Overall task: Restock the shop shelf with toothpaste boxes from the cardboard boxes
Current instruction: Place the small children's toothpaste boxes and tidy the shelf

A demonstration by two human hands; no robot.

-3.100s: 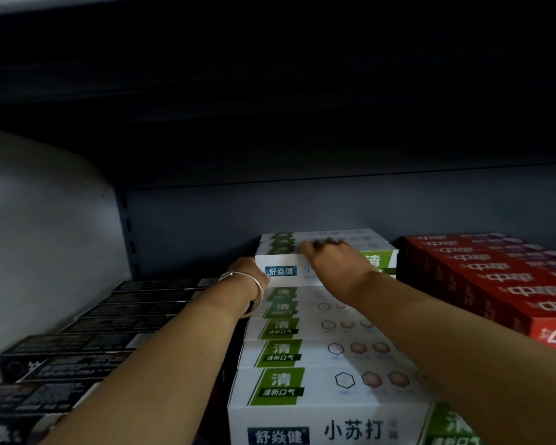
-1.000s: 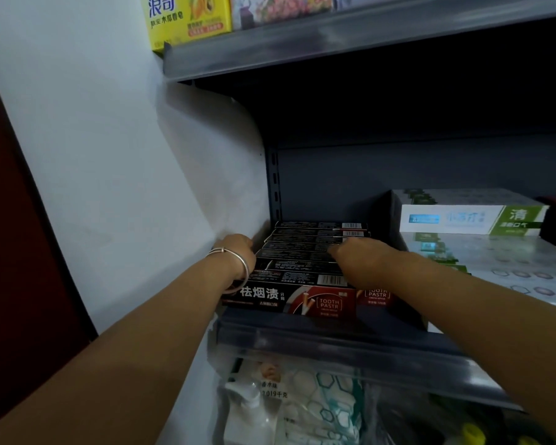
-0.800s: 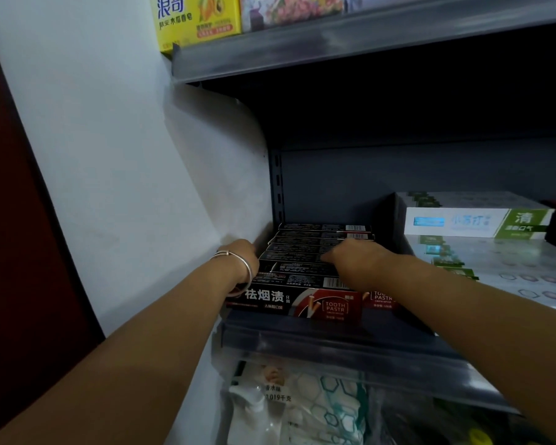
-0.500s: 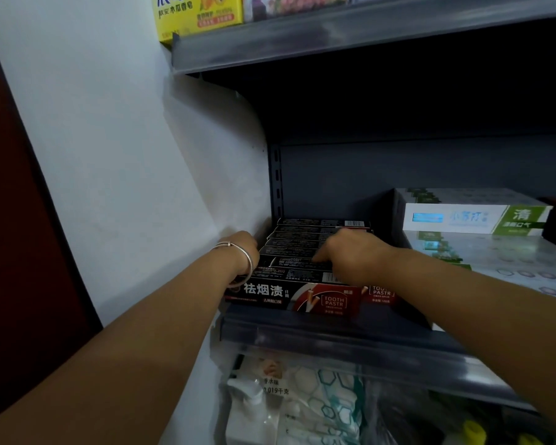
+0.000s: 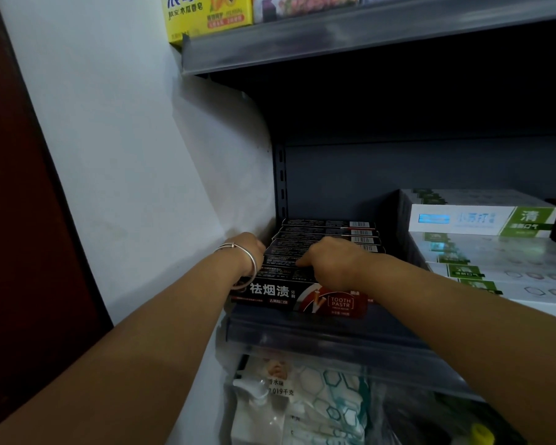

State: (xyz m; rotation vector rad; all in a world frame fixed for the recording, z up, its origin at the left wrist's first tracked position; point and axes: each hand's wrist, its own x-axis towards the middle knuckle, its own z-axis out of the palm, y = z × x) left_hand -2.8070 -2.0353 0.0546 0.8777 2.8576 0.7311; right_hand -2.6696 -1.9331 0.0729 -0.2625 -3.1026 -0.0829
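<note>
We see the toothpaste boxes lying flat in a row that runs from the near edge of the shelf to its far back panel, at the shelf's left end against the wall. Our left hand sits at the row's left side, our right hand on top of it. To the right lies a second row of cartons, with one stack raised at the far end. Above hangs an upper shelf carrying a soap box; below the near edge lie refill pouches.
</note>
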